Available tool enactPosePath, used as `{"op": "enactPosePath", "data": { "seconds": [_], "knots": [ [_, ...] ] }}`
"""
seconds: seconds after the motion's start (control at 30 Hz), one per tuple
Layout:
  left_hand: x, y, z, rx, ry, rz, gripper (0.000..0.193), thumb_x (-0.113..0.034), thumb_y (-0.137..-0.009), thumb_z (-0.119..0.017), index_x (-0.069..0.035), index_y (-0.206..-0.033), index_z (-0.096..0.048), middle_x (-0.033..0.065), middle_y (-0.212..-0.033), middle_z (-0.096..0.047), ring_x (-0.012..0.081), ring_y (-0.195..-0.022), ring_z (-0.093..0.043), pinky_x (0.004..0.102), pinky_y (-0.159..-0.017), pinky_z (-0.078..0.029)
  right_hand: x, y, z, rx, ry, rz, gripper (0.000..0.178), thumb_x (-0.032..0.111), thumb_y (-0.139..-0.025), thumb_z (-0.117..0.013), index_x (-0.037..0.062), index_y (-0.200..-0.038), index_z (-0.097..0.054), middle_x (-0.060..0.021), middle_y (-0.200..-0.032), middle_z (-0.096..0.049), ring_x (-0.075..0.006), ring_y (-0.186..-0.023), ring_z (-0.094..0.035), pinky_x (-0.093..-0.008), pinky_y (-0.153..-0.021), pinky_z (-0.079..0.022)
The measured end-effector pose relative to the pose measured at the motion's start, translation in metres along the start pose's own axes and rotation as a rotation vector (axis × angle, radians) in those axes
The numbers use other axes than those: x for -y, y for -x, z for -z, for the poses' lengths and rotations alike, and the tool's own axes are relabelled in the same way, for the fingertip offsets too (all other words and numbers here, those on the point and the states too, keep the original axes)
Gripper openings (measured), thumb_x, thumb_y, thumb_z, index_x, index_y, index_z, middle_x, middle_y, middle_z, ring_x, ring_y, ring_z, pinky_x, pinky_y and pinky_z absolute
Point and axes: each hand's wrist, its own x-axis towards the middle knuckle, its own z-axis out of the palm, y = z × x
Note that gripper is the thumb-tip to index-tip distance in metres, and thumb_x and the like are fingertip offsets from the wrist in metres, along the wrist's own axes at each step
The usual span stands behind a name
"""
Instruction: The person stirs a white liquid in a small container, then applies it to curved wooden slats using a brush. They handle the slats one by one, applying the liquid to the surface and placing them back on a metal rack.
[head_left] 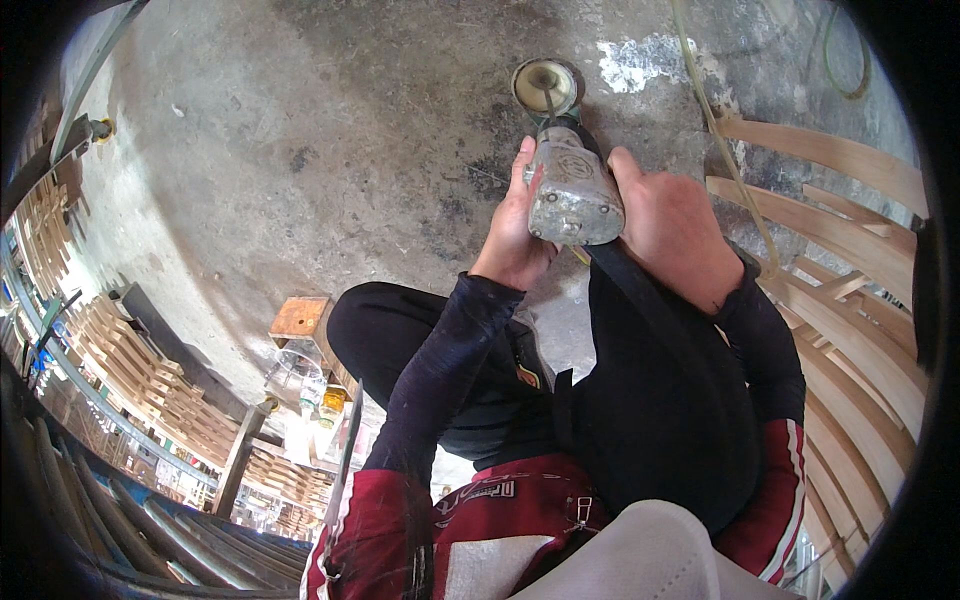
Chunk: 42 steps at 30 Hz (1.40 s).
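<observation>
Grip from both sides: the left hand (515, 225) and the right hand (672, 222) clasp a grey power tool (575, 190) between them. The left thumb lies straight along the tool's left flank, while the fingers run out of sight beneath it; the right hand wraps the other side, its thumb near the upper edge. Whether a handle or trigger sits under the right fingers, I cannot tell.

The tool's long axis runs away from the person, slightly leftward, and its thin shaft (548, 104) reaches into a round cup (517, 92) with a pale inside. That cup stands on the concrete floor (330, 170), straight beyond the front of the tool, and its opening faces the camera. Of the two, the left hand is nearer to it, its thumb tip just short of the rim. Whether the shaft touches the cup's bottom is hidden.
</observation>
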Motion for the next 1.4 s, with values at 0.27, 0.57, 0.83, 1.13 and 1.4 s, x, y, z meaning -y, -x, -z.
{"op": "enactPosePath", "data": {
  "seconds": [0.27,0.57,0.83,1.13,1.4],
  "knots": [
    [0.001,0.0,0.003,0.0,0.066,-0.018,0.058,-0.058,-0.096,-0.036,-0.011,-0.126,-0.051,0.0073,-0.113,-0.062,0.0197,-0.098,-0.064,0.0343,-0.081,-0.055,0.001,0.0,-0.001,0.002,0.022,0.001,0.027,0.019,-0.083,-0.059,-0.0034,-0.092,-0.047,-0.0204,-0.058,-0.059,-0.0373,-0.058,-0.064,-0.0439,-0.053,-0.05],
    [0.003,-0.001,0.006,0.009,0.086,-0.006,0.056,-0.058,-0.097,-0.036,-0.011,-0.124,-0.052,0.0051,-0.108,-0.064,0.0176,-0.092,-0.066,0.032,-0.072,-0.056,0.003,0.002,-0.001,0.016,0.027,-0.01,0.032,0.024,-0.084,-0.061,-0.0034,-0.095,-0.048,-0.0206,-0.06,-0.059,-0.0372,-0.059,-0.064,-0.0445,-0.053,-0.05],
    [-0.001,0.002,-0.003,-0.055,0.12,0.028,0.055,-0.058,-0.097,-0.035,-0.012,-0.123,-0.053,0.0039,-0.105,-0.065,0.0174,-0.087,-0.067,0.0304,-0.063,-0.056,0.006,0.0,0.001,0.03,0.023,-0.017,0.035,0.026,-0.083,-0.062,-0.0036,-0.096,-0.048,-0.0203,-0.06,-0.06,-0.037,-0.059,-0.064,-0.0443,-0.053,-0.051],
    [0.001,0.002,0.002,-0.038,0.058,-0.005,0.056,-0.056,-0.097,-0.036,-0.012,-0.129,-0.049,0.0066,-0.115,-0.061,0.0204,-0.102,-0.063,0.0362,-0.084,-0.055,0.006,0.002,0.001,0.038,0.049,-0.029,0.035,0.026,-0.084,-0.062,-0.0032,-0.095,-0.047,-0.0198,-0.06,-0.06,-0.0364,-0.059,-0.064,-0.0434,-0.053,-0.051],
    [0.003,0.006,-0.002,-0.059,0.073,-0.006,0.054,-0.053,-0.098,-0.037,-0.012,-0.132,-0.047,0.0075,-0.119,-0.06,0.0222,-0.105,-0.062,0.0382,-0.088,-0.053,0.003,0.004,-0.001,0.045,0.054,-0.029,0.035,0.028,-0.084,-0.062,-0.0031,-0.094,-0.048,-0.0197,-0.06,-0.06,-0.0363,-0.06,-0.064,-0.0432,-0.053,-0.051]
  ]
}}
